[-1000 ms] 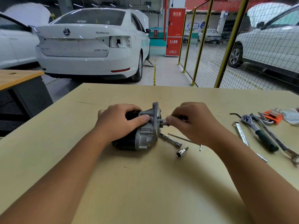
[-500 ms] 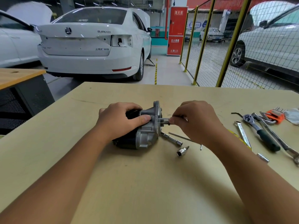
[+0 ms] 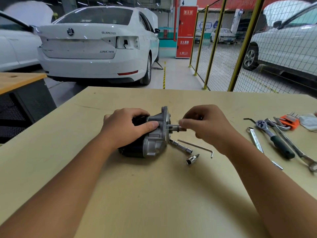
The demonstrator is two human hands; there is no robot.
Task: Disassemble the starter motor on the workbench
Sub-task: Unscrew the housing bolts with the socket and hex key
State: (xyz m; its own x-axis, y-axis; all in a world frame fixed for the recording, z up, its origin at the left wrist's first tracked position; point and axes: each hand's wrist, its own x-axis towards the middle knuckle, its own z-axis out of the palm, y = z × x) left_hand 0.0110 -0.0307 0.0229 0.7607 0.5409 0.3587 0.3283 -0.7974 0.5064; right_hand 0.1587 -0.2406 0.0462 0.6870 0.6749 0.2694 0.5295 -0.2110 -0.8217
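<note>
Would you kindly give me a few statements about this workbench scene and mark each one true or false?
1. The left hand rests on the starter motor. True.
2. The right hand holds the ratchet. False: the ratchet lies on the workbench; the fingertips are at the motor's shaft.
3. A hex key lies beside the motor. True.
4. The loose socket sits on the ratchet. False: it lies alone on the bench.

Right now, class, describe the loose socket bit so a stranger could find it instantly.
Start at the starter motor held mid-workbench. Just right and nearer the person lies the socket bit, a short chrome stub, stubbier than the long extension bar and thin hex key beside it.
</note>
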